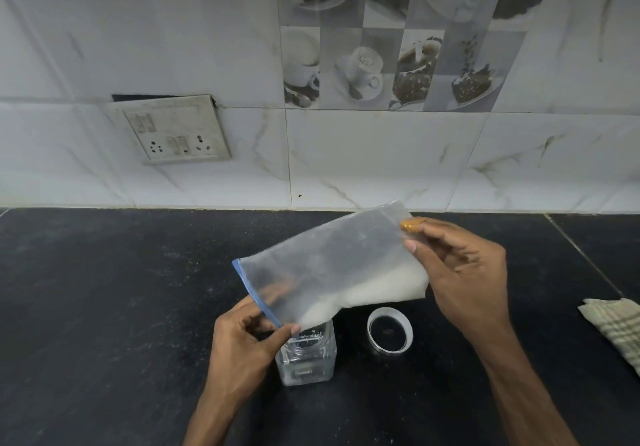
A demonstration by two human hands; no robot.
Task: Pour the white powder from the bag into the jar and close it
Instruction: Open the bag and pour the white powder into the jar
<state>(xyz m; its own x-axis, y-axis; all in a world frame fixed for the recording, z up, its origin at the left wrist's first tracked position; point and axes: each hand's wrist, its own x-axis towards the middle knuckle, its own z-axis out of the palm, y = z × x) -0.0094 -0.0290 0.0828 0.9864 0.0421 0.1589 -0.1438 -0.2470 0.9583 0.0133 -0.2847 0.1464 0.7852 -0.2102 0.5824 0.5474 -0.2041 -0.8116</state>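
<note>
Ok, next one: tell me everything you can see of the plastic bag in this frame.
The plastic bag is a translucent, frosted zip pouch with a blue seal strip along its mouth. It is held in the air, tilted, mouth end lower at the left over the open clear jar. White powder lies along its lower edge, sliding toward the mouth corner above the jar. The left hand pinches the mouth end; the right hand holds the raised bottom end.

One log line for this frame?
pour | left hand at bag mouth over jar | right hand lifts bag bottom | lid off
</note>
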